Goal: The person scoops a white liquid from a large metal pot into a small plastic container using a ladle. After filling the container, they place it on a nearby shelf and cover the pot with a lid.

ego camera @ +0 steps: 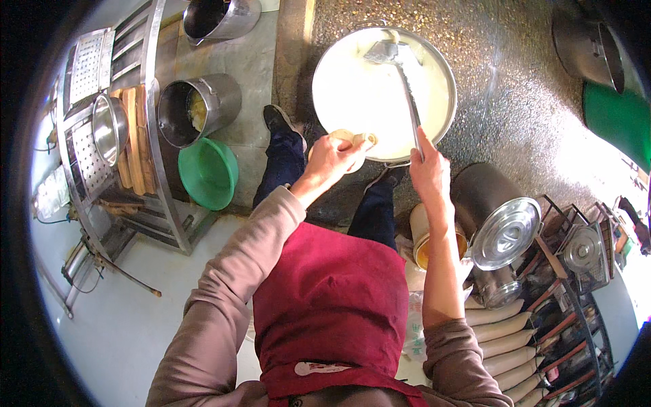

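A wide metal pot (454, 104) stands on the floor before me, filled with a pale, creamy liquid (356, 96) that glares in the light. My right hand (431, 165) grips the long metal handle of a broad-bladed spatula (409, 89). Its blade lies at the far side of the pot, partly in the liquid. At the near left rim, my left hand (330, 160) is closed on a pale dipper (358, 164), whose thick handle end pokes out past my fingers. Part of the dipper is hidden beneath that hand.
On the left are a deep metal pot (224, 102), a green plastic basin (208, 175) and a metal rack (152, 127). A lidded tall pot (483, 196) and a pale bucket (421, 229) stand near my right arm. Several stacked sacks (501, 336) lie at lower right.
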`<state>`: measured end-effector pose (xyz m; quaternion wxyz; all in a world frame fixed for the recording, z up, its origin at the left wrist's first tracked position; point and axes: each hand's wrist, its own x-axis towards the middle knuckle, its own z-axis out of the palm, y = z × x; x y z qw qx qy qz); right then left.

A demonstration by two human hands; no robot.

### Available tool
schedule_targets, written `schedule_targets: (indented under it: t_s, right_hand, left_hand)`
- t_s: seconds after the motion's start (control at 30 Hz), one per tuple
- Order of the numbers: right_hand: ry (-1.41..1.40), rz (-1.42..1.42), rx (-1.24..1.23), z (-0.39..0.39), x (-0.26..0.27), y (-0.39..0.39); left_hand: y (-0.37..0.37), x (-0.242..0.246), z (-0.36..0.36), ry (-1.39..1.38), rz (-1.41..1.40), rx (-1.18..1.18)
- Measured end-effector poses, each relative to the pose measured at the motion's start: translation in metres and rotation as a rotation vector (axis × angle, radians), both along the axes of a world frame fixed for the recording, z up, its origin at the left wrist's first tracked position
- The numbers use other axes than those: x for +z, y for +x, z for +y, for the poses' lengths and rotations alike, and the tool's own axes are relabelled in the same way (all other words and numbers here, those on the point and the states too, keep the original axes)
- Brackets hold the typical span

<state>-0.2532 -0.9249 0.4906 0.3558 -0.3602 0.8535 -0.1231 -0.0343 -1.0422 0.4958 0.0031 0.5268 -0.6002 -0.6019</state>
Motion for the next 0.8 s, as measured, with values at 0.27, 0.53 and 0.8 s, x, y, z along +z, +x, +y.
schedule_targets:
  t_s: [0.27,0.53,0.8]
  right_hand:
    - [0.096,-0.128,-0.015,-0.053,-0.024,-0.032]
    - [0.174,-0.225,-0.006,-0.082,-0.039,-0.025]
    - [0.201,-0.250,0.059,-0.061,-0.094,-0.008]
  left_hand:
    - [0.004,0.008,0.015,-0.119,-0.070,-0.017]
    - [0.025,0.007,0.003,-0.249,0.038,0.077]
    - [0.045,0.007,-0.023,-0.106,-0.109,0.074]
